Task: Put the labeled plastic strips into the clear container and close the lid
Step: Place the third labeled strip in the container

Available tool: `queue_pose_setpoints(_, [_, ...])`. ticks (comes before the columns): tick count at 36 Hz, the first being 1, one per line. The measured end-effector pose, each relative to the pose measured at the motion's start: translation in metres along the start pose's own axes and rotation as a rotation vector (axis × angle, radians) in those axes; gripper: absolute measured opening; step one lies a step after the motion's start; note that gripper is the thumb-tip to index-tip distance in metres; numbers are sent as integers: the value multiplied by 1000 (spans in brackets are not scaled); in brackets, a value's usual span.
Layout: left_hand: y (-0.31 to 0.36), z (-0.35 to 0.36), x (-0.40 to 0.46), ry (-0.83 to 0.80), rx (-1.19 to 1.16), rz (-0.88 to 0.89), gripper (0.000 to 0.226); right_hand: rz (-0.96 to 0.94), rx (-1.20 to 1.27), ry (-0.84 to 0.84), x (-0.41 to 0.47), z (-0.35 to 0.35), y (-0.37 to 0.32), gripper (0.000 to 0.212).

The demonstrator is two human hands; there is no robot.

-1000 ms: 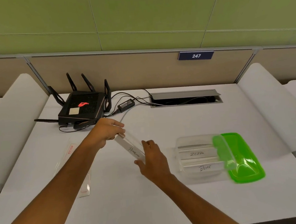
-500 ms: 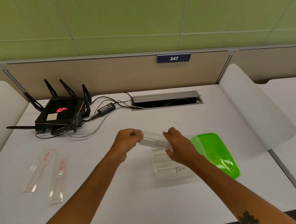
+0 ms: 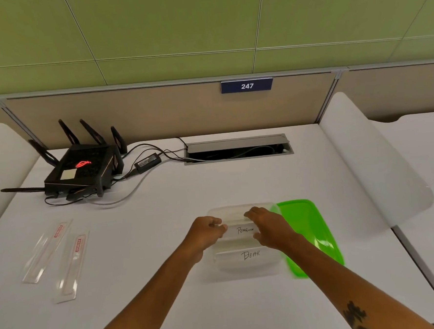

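Observation:
A clear container point(image 3: 248, 270) stands on the white desk in front of me, and its green lid point(image 3: 309, 230) leans against its right side. Over the container I hold a plastic strip labeled PENGUIN point(image 3: 241, 230) level by its two ends: my left hand point(image 3: 207, 232) pinches the left end, my right hand point(image 3: 268, 227) grips the right end. Inside, nearer to me, lies a strip labeled BEAR point(image 3: 249, 255). Another strip shows faintly behind the held one. Two more clear strips with red labels point(image 3: 47, 251) point(image 3: 71, 266) lie on the desk at the left.
A black router point(image 3: 81, 170) with antennas, a power brick point(image 3: 147, 163) and cables sit at the back left. An open cable slot point(image 3: 238, 150) is set into the desk at the back. White dividers point(image 3: 373, 165) rise on both sides.
Both hands carried the PENGUIN strip rightward from the desk's middle to above the container and turned it level. The view has shifted so the two red-labeled strips show at the left.

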State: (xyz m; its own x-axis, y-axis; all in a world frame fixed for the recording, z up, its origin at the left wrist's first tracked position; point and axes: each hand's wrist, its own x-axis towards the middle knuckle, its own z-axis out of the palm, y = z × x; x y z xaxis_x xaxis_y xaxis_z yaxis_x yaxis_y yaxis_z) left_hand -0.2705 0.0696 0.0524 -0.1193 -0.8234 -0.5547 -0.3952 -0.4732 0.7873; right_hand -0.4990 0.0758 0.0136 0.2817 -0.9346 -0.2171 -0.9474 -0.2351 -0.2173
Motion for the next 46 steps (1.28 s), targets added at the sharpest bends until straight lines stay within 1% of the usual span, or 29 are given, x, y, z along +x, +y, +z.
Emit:
queue_pose_setpoints(7, [-1,14,12,40,117,-32,52,5,24,-67,9,14,6,64])
queue_pose_setpoints(14, [-2,28,19,9,286,-75,65,10,14,-118,17,19,8,65])
queue_pose_setpoints(23, [-6,31,26,-41,410,-48,72,19,34,-112,18,22,7,62])
queue_pose_setpoints(28, [-9,22,24,-50,413,-24,73,35,49,-111,19,23,5,69])
queue_pose_setpoints(30, [-12,15,21,-36,435,25,70,38,63,-89,18,24,3,70])
queue_pose_setpoints(32, [-15,5,17,-17,402,95,62,48,89,-40,17,24,0,68])
queue_pose_setpoints(34, [-18,-9,12,2,339,157,53,63,132,48,16,23,-7,63])
queue_pose_setpoints(37, [-22,-39,5,53,206,203,39,103,203,222,17,16,-26,53])
queue_pose_setpoints(39, [-27,-64,1,113,143,223,29,116,204,355,21,9,-46,45])
queue_pose_setpoints(43, [-48,-125,-6,270,208,260,19,103,208,618,31,-4,-99,35])
queue_pose_setpoints(44, [-55,-142,-7,305,247,261,19,80,209,652,33,-5,-115,34])
queue_pose_setpoints(46, [-74,-177,-10,373,330,255,21,12,213,654,40,-2,-147,33])
